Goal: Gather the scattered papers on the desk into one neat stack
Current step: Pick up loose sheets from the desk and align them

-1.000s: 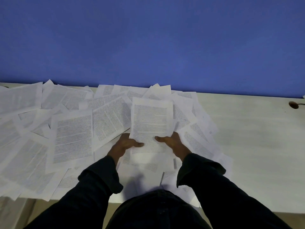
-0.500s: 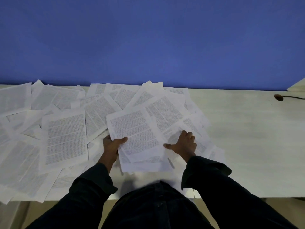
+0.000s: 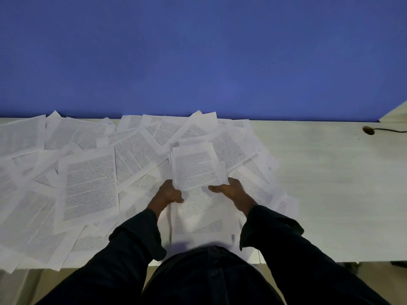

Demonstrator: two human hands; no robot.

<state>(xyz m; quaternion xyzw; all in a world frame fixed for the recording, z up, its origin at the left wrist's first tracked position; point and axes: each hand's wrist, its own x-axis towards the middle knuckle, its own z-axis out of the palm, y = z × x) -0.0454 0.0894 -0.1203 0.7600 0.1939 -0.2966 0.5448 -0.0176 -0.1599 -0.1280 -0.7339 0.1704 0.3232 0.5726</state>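
Note:
Many white printed sheets (image 3: 90,183) lie scattered and overlapping over the left and middle of the pale desk (image 3: 330,183). In front of me I hold a small bundle of papers (image 3: 196,168) raised off the desk. My left hand (image 3: 168,193) grips its lower left edge with the thumb on top. My right hand (image 3: 231,190) holds the lower right side, thumb laid across the front sheet. A larger sheet (image 3: 198,219) lies under the bundle near the desk's front edge. Dark sleeves cover both forearms.
A blue wall (image 3: 198,58) rises behind the desk. A small brown object with a dark cable (image 3: 369,130) lies at the far right. Sheets at the front left (image 3: 33,249) overhang the desk's edge. The right part of the desk bears no paper.
My right hand left the sheets on the desk and came back to the bundle. The bundle, lying tilted half a second ago, now stands upright between both hands.

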